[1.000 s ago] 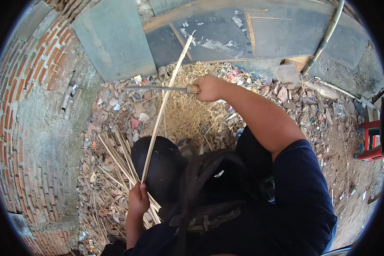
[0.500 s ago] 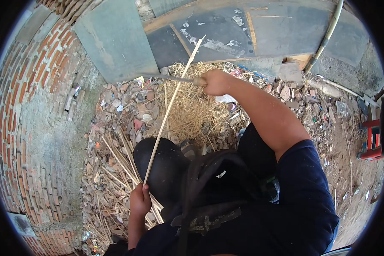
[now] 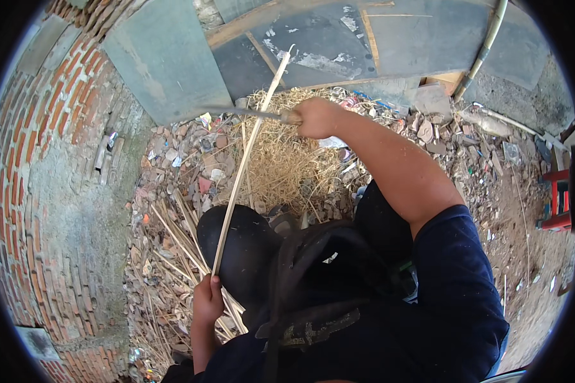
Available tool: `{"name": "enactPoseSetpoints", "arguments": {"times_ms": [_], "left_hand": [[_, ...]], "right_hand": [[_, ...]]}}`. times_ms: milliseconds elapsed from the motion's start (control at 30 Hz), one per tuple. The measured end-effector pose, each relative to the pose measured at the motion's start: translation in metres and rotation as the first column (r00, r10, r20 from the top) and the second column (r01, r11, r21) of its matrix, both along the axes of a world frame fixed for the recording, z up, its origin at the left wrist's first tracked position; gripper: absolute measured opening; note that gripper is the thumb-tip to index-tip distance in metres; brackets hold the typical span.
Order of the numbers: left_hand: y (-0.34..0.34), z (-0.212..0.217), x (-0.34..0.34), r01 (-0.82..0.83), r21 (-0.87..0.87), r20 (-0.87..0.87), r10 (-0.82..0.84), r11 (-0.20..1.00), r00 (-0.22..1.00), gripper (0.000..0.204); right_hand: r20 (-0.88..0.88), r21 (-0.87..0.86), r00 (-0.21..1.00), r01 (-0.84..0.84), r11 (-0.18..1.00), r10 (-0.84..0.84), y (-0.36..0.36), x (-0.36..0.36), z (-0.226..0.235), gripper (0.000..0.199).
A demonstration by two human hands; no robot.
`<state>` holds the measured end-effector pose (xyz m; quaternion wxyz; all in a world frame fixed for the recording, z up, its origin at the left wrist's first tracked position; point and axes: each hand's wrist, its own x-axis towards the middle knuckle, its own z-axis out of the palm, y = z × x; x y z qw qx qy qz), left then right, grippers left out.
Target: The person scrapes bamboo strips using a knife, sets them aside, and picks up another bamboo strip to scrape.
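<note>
Rubble-strewn ground [image 3: 495,185] spreads around the seated person, with a brick wall [image 3: 32,236] on the left. Nearest, the left hand [image 3: 207,300] pinches the lower end of a pale strip [image 3: 245,159], hiding its tip; the strip slants up past the dark-clad left knee [image 3: 236,237]. Loose strips [image 3: 182,241] lie beside that knee, partly covered by hand and leg. Farther out, the right hand [image 3: 317,117] is closed around a knife [image 3: 290,117], its blurred blade crossing the strip; whether it cuts in cannot be told. Curly shavings [image 3: 284,166] lie beyond the knees, before grey panels [image 3: 421,51]. Rightward, a red frame [image 3: 559,222] is cut off by the dark rim.
</note>
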<state>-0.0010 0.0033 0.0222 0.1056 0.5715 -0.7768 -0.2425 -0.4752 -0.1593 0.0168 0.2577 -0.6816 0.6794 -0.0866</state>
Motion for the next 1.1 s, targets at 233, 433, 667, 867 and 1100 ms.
{"name": "enactPoseSetpoints", "arguments": {"times_ms": [233, 433, 667, 867, 1100], "left_hand": [[0.010, -0.013, 0.004, 0.009, -0.100, 0.091, 0.000, 0.995, 0.996, 0.045], [0.000, 0.000, -0.004, 0.035, -0.130, 0.136, -0.017, 0.991, 0.991, 0.040], [-0.002, 0.002, 0.002, 0.014, 0.065, -0.085, -0.008, 0.998, 0.996, 0.048], [-0.010, 0.003, -0.004, 0.008, 0.122, -0.116, 0.006, 0.992, 0.993, 0.054], [-0.008, -0.003, 0.011, -0.027, 0.217, -0.147, 0.060, 0.976, 0.987, 0.053]], "right_hand": [[-0.032, -0.182, 0.971, -0.238, 0.954, 0.237, 0.024, 0.023, 0.022, 0.023], [0.021, -0.146, 0.981, 0.193, 0.970, -0.192, 0.003, -0.058, -0.015, 0.030], [-0.104, -0.195, 0.955, -0.292, 0.936, 0.276, 0.032, 0.014, 0.026, 0.018], [0.134, -0.111, 0.991, 0.015, 0.994, 0.000, 0.008, -0.029, -0.006, 0.022], [-0.055, -0.215, 0.976, -0.216, 0.952, 0.209, 0.009, 0.019, 0.001, 0.014]]}}
